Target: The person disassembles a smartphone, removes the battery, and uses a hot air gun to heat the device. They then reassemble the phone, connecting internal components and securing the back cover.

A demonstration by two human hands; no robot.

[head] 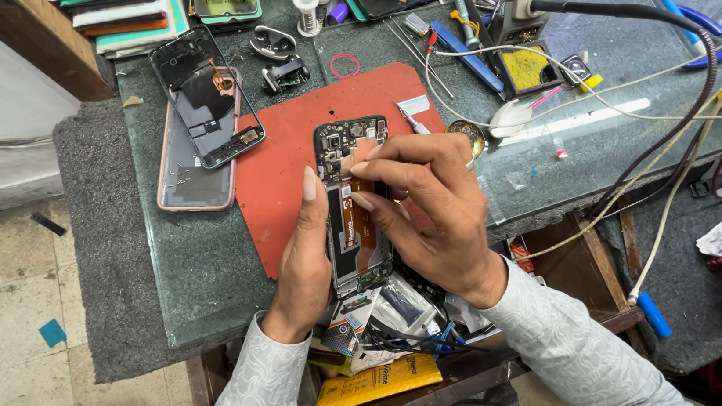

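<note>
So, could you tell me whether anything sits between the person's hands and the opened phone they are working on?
Nothing visible does. The left hand already grips the opened phone along its left edge, and the right hand has its fingers directly on the exposed board near the top, above the red mat.

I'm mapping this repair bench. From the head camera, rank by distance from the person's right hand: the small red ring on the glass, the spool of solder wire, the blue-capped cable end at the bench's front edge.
From the right hand:
1. Small red ring, beyond the hand, just past the red mat.
2. Blue-capped cable end, to its right at the front edge.
3. Spool of solder wire, farthest, at the back.
</note>
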